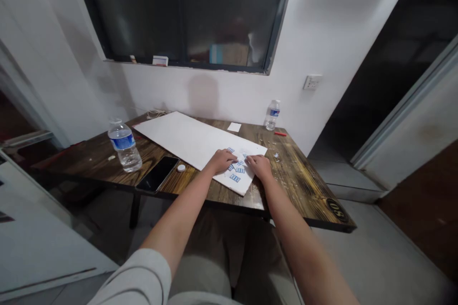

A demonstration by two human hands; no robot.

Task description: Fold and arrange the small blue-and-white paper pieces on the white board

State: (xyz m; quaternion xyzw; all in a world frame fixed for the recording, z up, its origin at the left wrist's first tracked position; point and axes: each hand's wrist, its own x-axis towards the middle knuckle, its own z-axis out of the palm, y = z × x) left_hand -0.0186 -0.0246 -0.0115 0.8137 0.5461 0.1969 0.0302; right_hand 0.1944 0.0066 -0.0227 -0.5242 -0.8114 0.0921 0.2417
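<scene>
At the right end of the board [193, 136], several blue-striped shapes [234, 177] already lay in a loose cluster, too small to tell whether drawn or set down; the work there looked partly done, though how much was left could not be told. The left hand [222, 160] and right hand [260, 166] rested at that same end, fingers bent and tips turned toward each other, and whether either pinched anything could not be told. White scraps [276, 155] lay beyond the board's right edge, seemingly not in use.
</scene>
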